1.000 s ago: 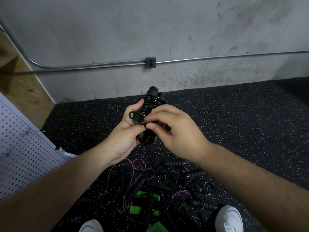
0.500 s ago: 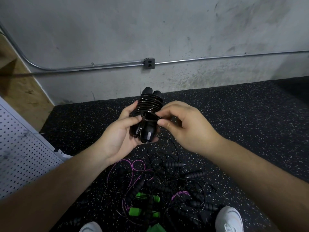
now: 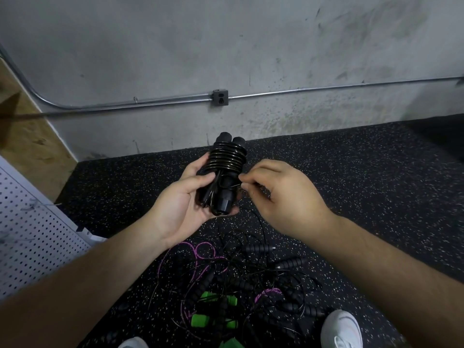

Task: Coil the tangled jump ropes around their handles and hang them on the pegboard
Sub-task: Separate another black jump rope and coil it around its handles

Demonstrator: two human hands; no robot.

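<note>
The left hand grips the black coiled jump rope; the right hand pinches its loose cord end, best tucked tightly beside the fingertips.

Gym storage corner by the look: speckled rubber flooring, bare concrete wall (metal conduit, outlet box), white pegboard, jump-rope pile.

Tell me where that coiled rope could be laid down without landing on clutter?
Bare floor runs from the tangled ropes up to the wall, widest on the right; a narrower strip borders the pegboard. Crowded: those ropes, between the shoes.
</note>
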